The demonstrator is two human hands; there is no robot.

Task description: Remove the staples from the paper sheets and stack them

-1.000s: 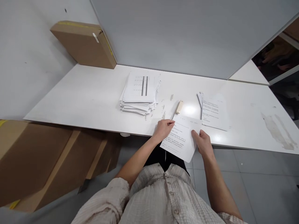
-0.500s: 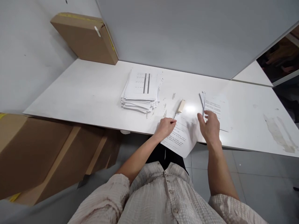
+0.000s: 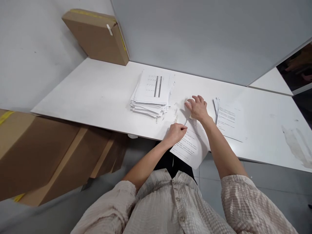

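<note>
left hand (image 3: 176,132) pinches the top corner of a printed sheet (image 3: 192,147) overhanging the bench (image 3: 97,94) edge; right hand (image 3: 198,109) lies over a small beige tool (image 3: 191,116) just beyond the sheet, fingers curved, whether they grip it i cannot tell

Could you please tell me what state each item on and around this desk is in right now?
printed sheet, overhanging the table edge.
small beige item, mostly covered.
left hand, pinching the printed sheet's corner.
right hand, palm down over the small beige item; grip unclear.
tall paper stack, untidy, lying free.
thin paper pile, fanned at its left edge.
cardboard box, closed, propped at a tilt.
</note>
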